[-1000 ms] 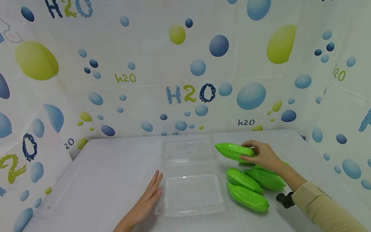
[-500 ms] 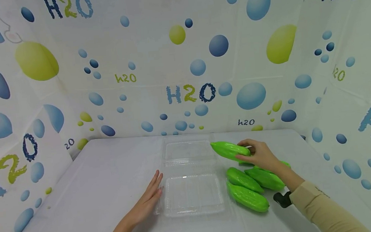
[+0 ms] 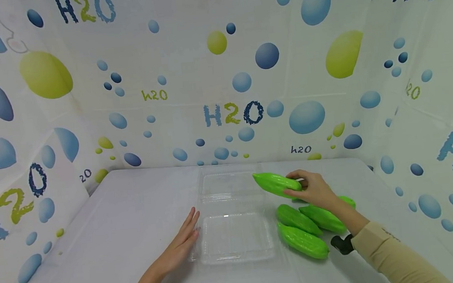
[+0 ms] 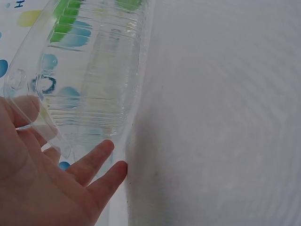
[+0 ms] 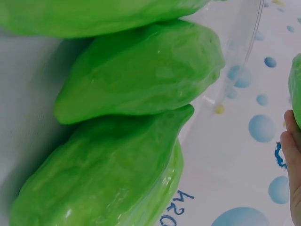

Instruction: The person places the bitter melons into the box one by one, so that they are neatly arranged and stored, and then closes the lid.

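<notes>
A clear plastic clamshell box (image 3: 235, 237) lies opened flat, its lid half at the back. My left hand (image 3: 180, 242) rests at its left edge with straight fingers; in the left wrist view, those fingers lie along the clear wall. My right hand (image 3: 313, 192) pinches a shiny green bitter melon (image 3: 272, 183) by its right end, raised with its pointed tip over the lid's right edge. Nearer the front lie more bitter melons (image 3: 303, 241), partly hidden by the right forearm. Close up in the right wrist view are several lumpy bitter melons (image 5: 141, 70).
A white cloth covers the table (image 3: 134, 199). Behind it and at both sides stands a white curtain (image 3: 187, 64) printed with bubbles and H2O lettering. The bitter melon pile sits right beside the box's front half.
My right hand has carried the bitter melon a short way left, so its tip now overlaps the lid's right edge. The left hand keeps its place at the box.
</notes>
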The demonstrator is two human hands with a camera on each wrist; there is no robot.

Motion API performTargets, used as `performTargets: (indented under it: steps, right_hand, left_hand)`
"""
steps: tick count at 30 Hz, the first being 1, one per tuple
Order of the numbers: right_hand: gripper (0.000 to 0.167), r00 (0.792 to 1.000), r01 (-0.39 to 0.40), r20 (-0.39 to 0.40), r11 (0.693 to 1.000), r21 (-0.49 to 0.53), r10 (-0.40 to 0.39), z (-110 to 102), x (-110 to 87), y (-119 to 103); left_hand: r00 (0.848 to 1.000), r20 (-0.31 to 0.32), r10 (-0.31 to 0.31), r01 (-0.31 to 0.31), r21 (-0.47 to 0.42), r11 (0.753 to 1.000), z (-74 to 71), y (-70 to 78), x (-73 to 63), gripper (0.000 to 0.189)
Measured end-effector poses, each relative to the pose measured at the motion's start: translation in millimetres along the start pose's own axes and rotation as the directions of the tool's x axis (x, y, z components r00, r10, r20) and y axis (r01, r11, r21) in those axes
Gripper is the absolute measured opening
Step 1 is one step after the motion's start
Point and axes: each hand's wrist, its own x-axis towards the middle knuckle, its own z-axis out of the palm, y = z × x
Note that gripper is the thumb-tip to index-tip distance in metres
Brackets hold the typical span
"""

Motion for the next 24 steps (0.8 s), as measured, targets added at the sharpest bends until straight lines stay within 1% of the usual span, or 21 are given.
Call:
performTargets:
  steps: [1, 5, 7, 8, 10, 14, 16, 21, 24]
  right_hand:
    - [0.039, 1.000, 0.006, -0.002, 1.000, 0.004, -0.006, 1, 0.2, -1]
    - [0.036, 1.000, 0.018, -0.002, 1.000, 0.005, -0.018, -1, -3.0, -25]
    - [0.035, 1.000, 0.023, -0.003, 1.000, 0.013, -0.023, 1, -2.8, -27]
    - [0.035, 1.000, 0.026, 0.000, 1.000, 0.012, -0.026, 1, -3.4, -32]
    - [0.035, 1.000, 0.029, 0.002, 0.999, 0.023, -0.029, 3, -1.9, -27]
    - [0.037, 1.000, 0.019, 0.002, 0.999, 0.033, -0.019, 8, 2.3, -11]
    - [0.038, 1.000, 0.001, 0.004, 0.999, 0.046, -0.001, 11, 4.0, -3]
    - [0.041, 1.000, -0.020, 0.015, 0.997, 0.080, 0.019, 14, 4.6, -2]
    - [0.042, 1.000, -0.016, 0.021, 0.997, 0.077, 0.014, 17, 4.7, -4]
  left_hand:
    - [1.000, 0.000, 0.001, -0.001, -0.001, 1.000, -0.1, 0.0, 0.1, 0.050]
    - [1.000, 0.004, 0.006, -0.006, 0.003, 1.000, -0.5, 0.6, 1.0, 0.050]
    - [1.000, 0.005, 0.005, -0.005, 0.011, 1.000, -0.8, 1.1, 1.3, 0.050]
    - [1.000, 0.005, 0.006, -0.006, 0.016, 1.000, -0.8, 1.0, 1.6, 0.050]
    - [1.000, 0.004, 0.007, -0.007, 0.025, 1.000, -0.8, 0.5, 1.9, 0.050]
    - [1.000, 0.004, 0.009, -0.009, 0.028, 1.000, -0.5, -0.3, 2.3, 0.050]
    - [1.000, 0.004, 0.011, -0.011, 0.028, 1.000, -0.4, -0.5, 2.4, 0.050]
    - [1.000, 0.000, 0.017, -0.017, 0.029, 0.999, -0.1, -0.5, 2.6, 0.050]
    - [1.000, -0.003, 0.018, -0.018, 0.026, 1.000, 0.6, 0.3, 2.5, 0.050]
